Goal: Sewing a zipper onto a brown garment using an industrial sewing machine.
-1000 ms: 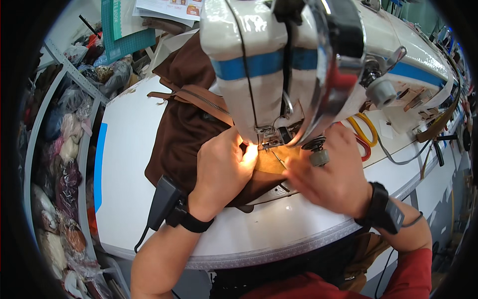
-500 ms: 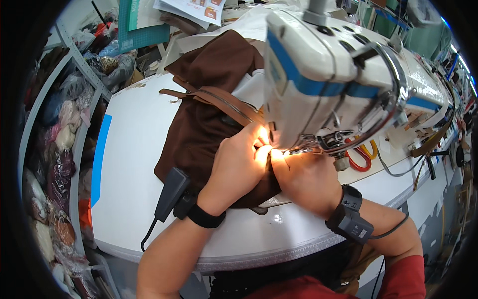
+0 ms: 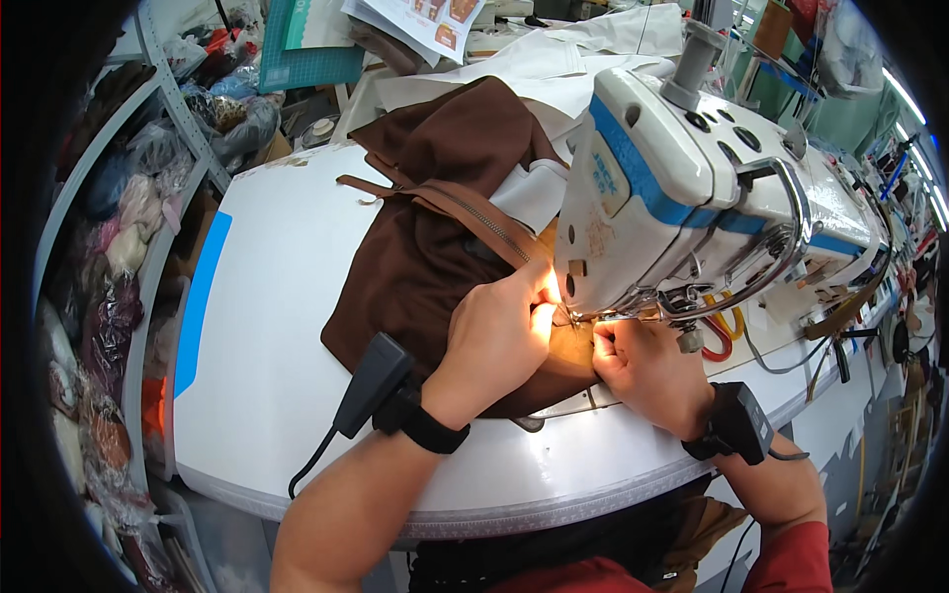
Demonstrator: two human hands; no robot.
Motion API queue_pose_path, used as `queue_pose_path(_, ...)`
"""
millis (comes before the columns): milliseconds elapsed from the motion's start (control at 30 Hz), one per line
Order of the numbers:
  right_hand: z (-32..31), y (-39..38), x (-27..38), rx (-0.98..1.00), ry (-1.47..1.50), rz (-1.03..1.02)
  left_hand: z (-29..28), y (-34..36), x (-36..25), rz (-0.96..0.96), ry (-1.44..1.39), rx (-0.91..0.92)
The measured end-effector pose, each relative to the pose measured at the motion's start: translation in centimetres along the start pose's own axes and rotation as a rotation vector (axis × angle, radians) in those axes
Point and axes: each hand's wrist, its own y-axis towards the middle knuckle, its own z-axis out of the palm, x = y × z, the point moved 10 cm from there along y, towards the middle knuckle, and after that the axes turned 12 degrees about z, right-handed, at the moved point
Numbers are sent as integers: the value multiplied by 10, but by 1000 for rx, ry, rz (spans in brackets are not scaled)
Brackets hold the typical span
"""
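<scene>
A brown fabric piece [image 3: 395, 267], perhaps a bag, lies bunched on the white table under the head of a sewing machine [image 3: 633, 188]. A zipper [image 3: 484, 219] on lighter brown tape crosses it, and pale grey cloth [image 3: 531, 196] shows beside it. My left hand [image 3: 499, 336] is closed on the fabric just left of the lit needle area, thumb and fingers pinched together. To the right of the needle, my right hand [image 3: 652, 371] is closed with curled fingers at the fabric's edge; what its fingertips pinch is too small to make out.
Red-handled scissors [image 3: 719, 341] and a yellow-handled pair [image 3: 736, 318] lie behind my right hand. A green cutting mat [image 3: 306, 64] and printed sheets [image 3: 420, 25] are at the back. Shelves with bagged materials [image 3: 124, 247] line the left. A measuring tape runs along the table's front edge [image 3: 554, 509].
My right hand has moved right, away from the needle and my left hand, uncovering lit brown fabric between them. The left hand stays on the fabric. The whole view has shifted a little.
</scene>
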Motion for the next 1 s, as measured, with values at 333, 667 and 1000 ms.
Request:
queue_pose_path(333, 9, 7, 5, 55, 51, 46, 2, -2, -3, 45, 46, 9)
queue_pose_path(667, 9, 6, -19, 20, 106, 83, 2, -1, -14, 128, 123, 24)
queue_pose_path(1000, -1, 15, -20, 187, 168, 182, 1, -1, -6, -39, 135, 40)
